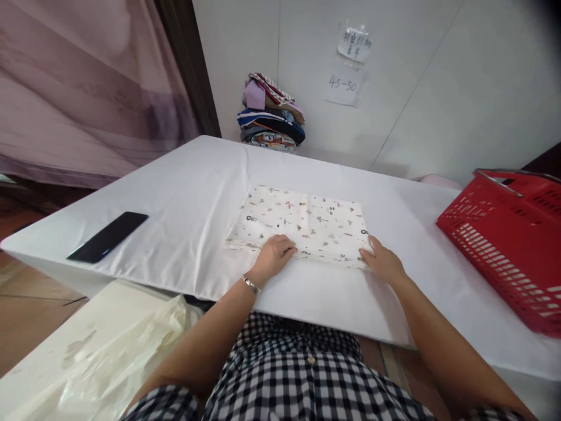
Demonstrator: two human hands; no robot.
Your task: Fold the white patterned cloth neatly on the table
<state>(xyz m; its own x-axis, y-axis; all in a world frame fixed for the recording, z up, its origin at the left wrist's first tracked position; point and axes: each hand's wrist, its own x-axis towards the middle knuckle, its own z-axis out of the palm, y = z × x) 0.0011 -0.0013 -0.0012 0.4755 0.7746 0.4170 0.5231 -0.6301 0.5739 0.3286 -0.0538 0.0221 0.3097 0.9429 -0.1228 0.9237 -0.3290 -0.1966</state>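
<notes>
A white cloth (307,225) printed with small leaves, sprigs and dark motifs lies folded into a flat rectangle, with several layers showing along its near edge. My left hand (274,256), a silver bracelet at its wrist, has its fingers curled together on that near edge, left of the middle. At the near right corner my right hand (384,261) grips the cloth between thumb and fingers. What lies under the fingertips of both hands is partly hidden.
A white-covered table (184,204) carries a black phone (108,237) at left and a red plastic basket (504,251) at right. Folded fabrics (272,117) are stacked beyond the far edge. Below left, a pale plastic bag (127,356) lies on a white surface.
</notes>
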